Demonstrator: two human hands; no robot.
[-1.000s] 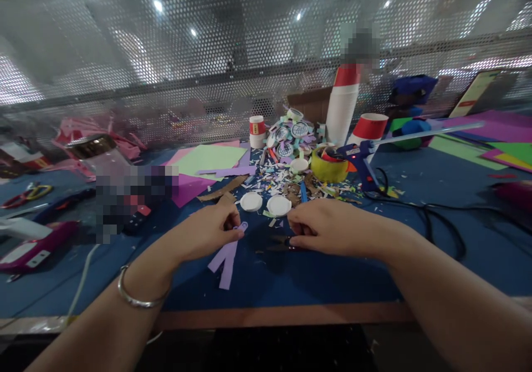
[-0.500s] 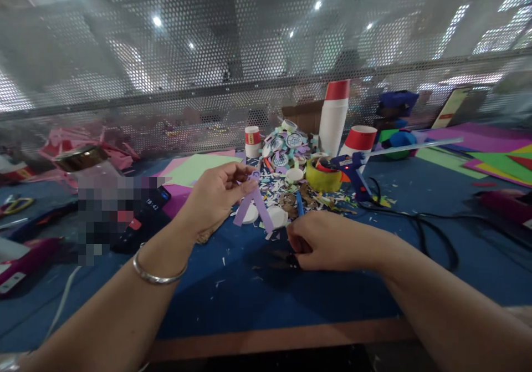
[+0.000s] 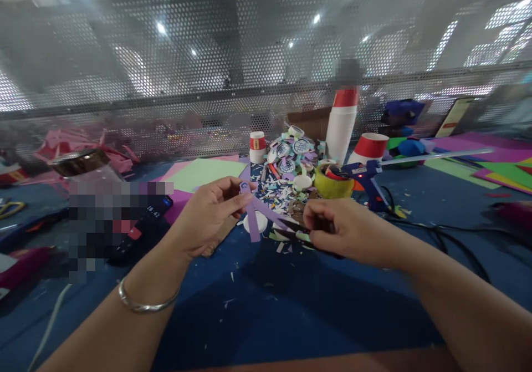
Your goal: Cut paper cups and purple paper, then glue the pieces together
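Observation:
Between the thumb and fingers of my left hand (image 3: 218,211) is the top of a purple paper piece (image 3: 253,222) with two strips hanging apart. My right hand (image 3: 343,228) grips dark scissors (image 3: 291,229), whose blades point left and lie at the end of the right-hand strip. Whether the blades touch the paper I cannot tell. Behind the strips lies a white disc (image 3: 261,223), and paper scraps are scattered under the scissors.
Behind my hands are a heap of decorated discs (image 3: 291,153), a yellow tape roll (image 3: 332,182), stacked cups (image 3: 343,131) and a blue glue gun (image 3: 372,186) with a black cable. A lidded jar (image 3: 85,169) and coloured paper (image 3: 203,173) are at the left.
My right hand has risen and moved slightly right, bringing the scissors up to the right-hand strip. That strip now slants further right. The view has shifted a little.

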